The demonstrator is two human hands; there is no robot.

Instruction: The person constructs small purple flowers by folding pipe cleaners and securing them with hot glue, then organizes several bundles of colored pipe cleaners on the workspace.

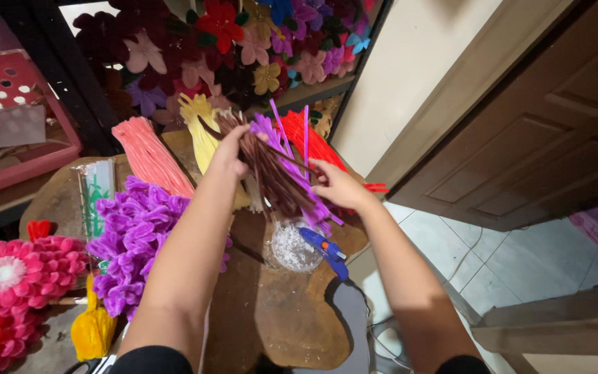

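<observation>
The left hand is raised over the middle of the desk, its grip closed around a thick bundle of brown fuzzy craft wires. The bundle slants from the upper left, above the knuckles, down to the right, where its lower ends spread out near the right hand. That hand comes in from the right with its fingers pinched narrowly on the loose ends of the bundle, where the brown wires mix with purple wires (whether it holds a brown strand or a purple one cannot be told). Two thin pink strands stick up just above it.

Below the hands, a round clear dish sits on the desk, and a blue glue gun rests with its tip at the dish's right rim. Behind the hands lie other bundles, side by side: salmon pink wires on the left, yellow ones next to them, red ones on the right. A heap of purple flowers made of the same fuzzy stuff lies just left of the left forearm, with pink and red flowers further left at the desk's edge. A shelf of many-coloured flowers fills the background, and a brown door stands to the right.
</observation>
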